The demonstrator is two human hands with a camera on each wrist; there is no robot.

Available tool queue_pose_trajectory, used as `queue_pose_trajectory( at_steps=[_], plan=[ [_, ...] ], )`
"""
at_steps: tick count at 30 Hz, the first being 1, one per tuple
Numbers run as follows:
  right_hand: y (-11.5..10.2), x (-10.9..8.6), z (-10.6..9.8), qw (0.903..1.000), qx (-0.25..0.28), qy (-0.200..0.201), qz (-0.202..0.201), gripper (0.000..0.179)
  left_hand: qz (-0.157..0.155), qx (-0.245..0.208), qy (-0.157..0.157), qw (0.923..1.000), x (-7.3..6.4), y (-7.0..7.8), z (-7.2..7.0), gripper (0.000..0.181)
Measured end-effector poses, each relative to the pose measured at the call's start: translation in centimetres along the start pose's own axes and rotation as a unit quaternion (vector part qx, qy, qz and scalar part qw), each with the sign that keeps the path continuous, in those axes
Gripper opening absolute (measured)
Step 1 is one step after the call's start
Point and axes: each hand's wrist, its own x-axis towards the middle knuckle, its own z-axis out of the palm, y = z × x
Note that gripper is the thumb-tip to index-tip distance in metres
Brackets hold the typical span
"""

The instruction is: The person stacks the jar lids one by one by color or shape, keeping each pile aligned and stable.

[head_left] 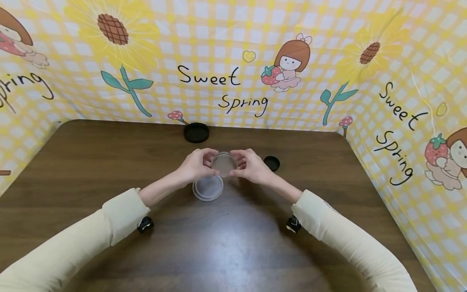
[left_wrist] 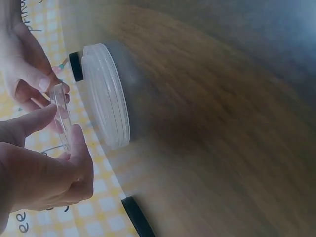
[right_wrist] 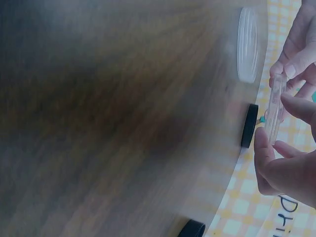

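Note:
My left hand [head_left: 195,165] and right hand [head_left: 254,166] pinch a small clear petri dish [head_left: 224,164] between them, one at each side of its rim. In both wrist views the dish [left_wrist: 61,116] is raised above the table, with thumbs and fingers on its edge. A larger clear petri dish [head_left: 208,188] lies on the table just below and left of the hands. Its layered rim [left_wrist: 118,111] shows in the left wrist view. Nearest to the right hand is a small black round lid [head_left: 271,163].
A bigger black round lid [head_left: 196,133] lies at the back of the brown wooden table [head_left: 226,243], near the wall. Yellow checked cloth [head_left: 211,36] with printed flowers and lettering stands around the back and sides.

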Motion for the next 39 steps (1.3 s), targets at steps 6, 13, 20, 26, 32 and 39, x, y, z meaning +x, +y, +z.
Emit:
queue_pose_trajectory(
  at_steps=[6,13,20,26,32,39],
  plan=[
    [-0.4,-0.5,1.2,0.9999,0.001,-0.007,-0.009,0.059,-0.002,0.003,-0.013,0.9999,-1.6,-0.7,-0.5,0.057],
    [-1.1,-0.8,2.7,0.9996,-0.004,-0.021,-0.016,0.057,-0.005,0.018,-0.014,0.9997,-3.0,-1.8,-1.0,0.057],
    [-1.7,-1.2,3.6,0.9996,-0.015,-0.02,-0.013,0.056,0.0,0.03,-0.018,0.9994,-4.1,-2.2,-1.2,0.056],
    [-1.9,-1.4,4.2,0.9997,-0.019,-0.008,-0.016,0.056,0.001,0.037,-0.021,0.9991,-4.6,-2.5,-1.3,0.056],
    [-1.9,-1.4,4.5,0.9997,-0.018,-0.014,-0.013,0.055,0.01,0.04,-0.017,0.999,-4.9,-2.6,-1.3,0.054],
    [-1.7,-1.4,4.6,0.9994,-0.022,-0.022,-0.01,0.056,0.015,0.055,-0.014,0.9983,-4.9,-2.7,-1.2,0.052]
  ],
)
